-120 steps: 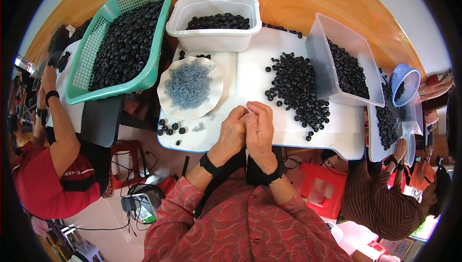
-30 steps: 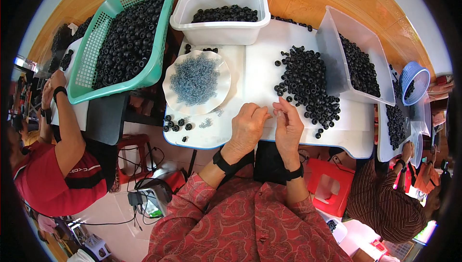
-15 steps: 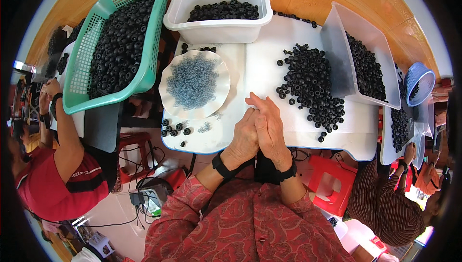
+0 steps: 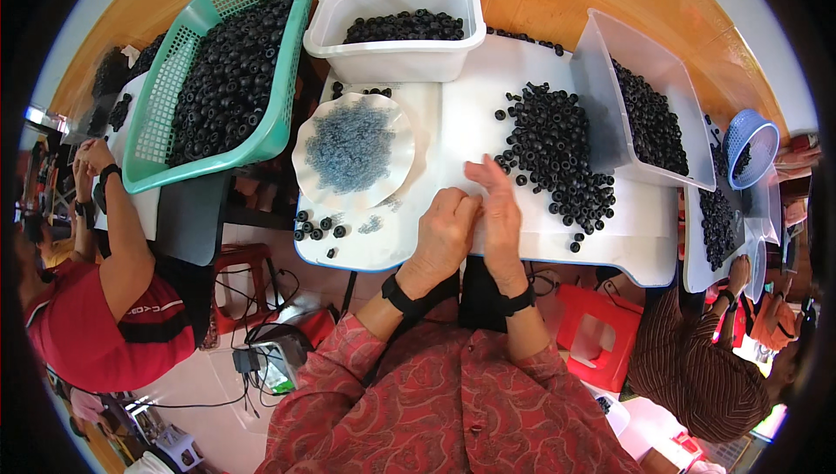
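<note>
My left hand (image 4: 444,237) is closed in a fist above the front edge of the white table; whatever its fingers hold, if anything, is hidden. Right beside it, my right hand (image 4: 498,223) points its fingers up and away with nothing visible in them. A white scalloped plate (image 4: 399,168) of tiny clear bluish pieces (image 4: 350,145) lies to the left of my hands. To the right spreads a loose pile of small black round parts with holes (image 4: 547,138). Several more black parts (image 4: 326,224) sit near the table's front left corner.
Behind stand a green mesh basket (image 4: 138,160), a white tub (image 4: 396,64) and a clear bin (image 4: 601,117), all with black parts. A blue basket (image 4: 751,125) is at far right. Co-workers sit on the left (image 4: 113,326) and right (image 4: 697,361). A red stool (image 4: 570,326) stands below the table.
My hands have come slightly apart from their clasp. The right hand has shifted and its fingers now reach up, while the left stays closed. The view has shifted slightly.
</note>
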Action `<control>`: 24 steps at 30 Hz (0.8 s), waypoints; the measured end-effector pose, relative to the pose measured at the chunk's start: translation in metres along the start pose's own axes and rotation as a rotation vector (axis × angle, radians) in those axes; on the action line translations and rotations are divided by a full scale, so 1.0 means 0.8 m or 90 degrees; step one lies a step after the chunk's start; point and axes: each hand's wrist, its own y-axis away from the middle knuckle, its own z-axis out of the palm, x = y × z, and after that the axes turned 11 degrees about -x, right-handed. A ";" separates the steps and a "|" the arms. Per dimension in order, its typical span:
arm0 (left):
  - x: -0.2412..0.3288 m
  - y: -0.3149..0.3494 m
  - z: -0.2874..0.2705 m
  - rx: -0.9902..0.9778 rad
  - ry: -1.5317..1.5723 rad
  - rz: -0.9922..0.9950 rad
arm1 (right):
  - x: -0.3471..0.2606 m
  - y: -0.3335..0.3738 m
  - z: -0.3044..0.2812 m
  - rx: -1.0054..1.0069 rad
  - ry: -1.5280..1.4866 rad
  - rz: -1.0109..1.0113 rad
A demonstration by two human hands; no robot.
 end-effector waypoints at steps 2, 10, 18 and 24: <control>0.001 -0.001 -0.004 0.023 0.008 -0.006 | -0.006 0.005 -0.012 0.097 -0.117 0.013; 0.004 0.015 -0.029 0.016 0.575 -0.261 | -0.013 0.030 -0.022 0.016 -0.028 0.058; 0.015 0.021 -0.042 -0.012 0.717 -0.281 | -0.031 0.032 -0.011 0.020 -0.096 0.050; 0.022 0.026 -0.049 -0.029 0.780 -0.267 | -0.040 0.035 -0.013 0.026 -0.135 0.060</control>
